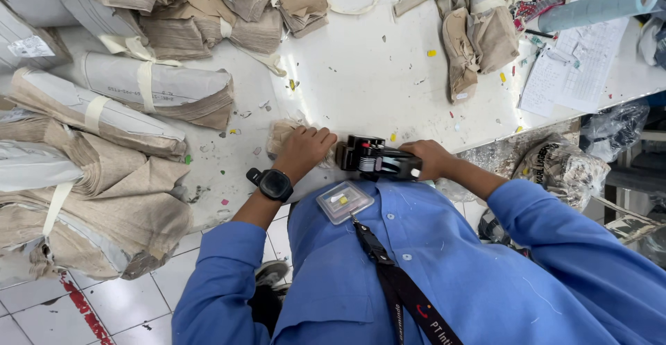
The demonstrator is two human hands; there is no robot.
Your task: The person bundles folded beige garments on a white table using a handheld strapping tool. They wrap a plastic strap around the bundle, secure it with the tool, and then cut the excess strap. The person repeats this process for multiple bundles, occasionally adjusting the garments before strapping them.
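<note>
At the near edge of the white table (361,74), the left hand (302,149) presses curled fingers onto a small beige fabric piece (283,134), while the right hand (430,158) grips a black handheld tagging gun (374,158), its long axis pointing left at the fabric.

One black labelling gun (378,158), one wristwatch (275,184), one blue roll (600,5), two paper sheets (572,67).

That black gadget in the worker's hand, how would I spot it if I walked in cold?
Start at the white table and go to its near edge, just in front of the person's blue shirt. There the right hand grips a black handheld tool, beside the left hand pressing a beige fabric piece. It is the only dark, hard object among pale tied bundles.
</note>
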